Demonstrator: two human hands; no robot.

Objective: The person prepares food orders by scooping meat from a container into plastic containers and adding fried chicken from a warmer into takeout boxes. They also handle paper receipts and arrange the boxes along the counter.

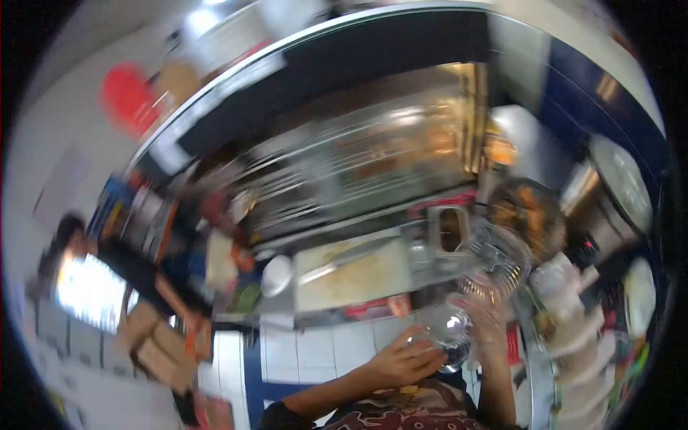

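Observation:
My left hand (405,360) is at the lower centre, its fingers round the side of a clear, round plastic container (450,326). My right hand (489,326), which looks covered by a clear glove, is at the container's other side, its fingers blurred. Just above my right hand is a clear ridged plastic tray or lid (505,265); whether the hand touches it is hard to tell. To the left, a white cutting board (358,276) lies on the counter with a long knife (344,259) across it.
A metal container (449,231) stands behind the hands, beside a large pan of food (527,215). A white bowl (276,276) is left of the board. A co-worker's arm (168,294) reaches over cardboard boxes (161,351) at the far left.

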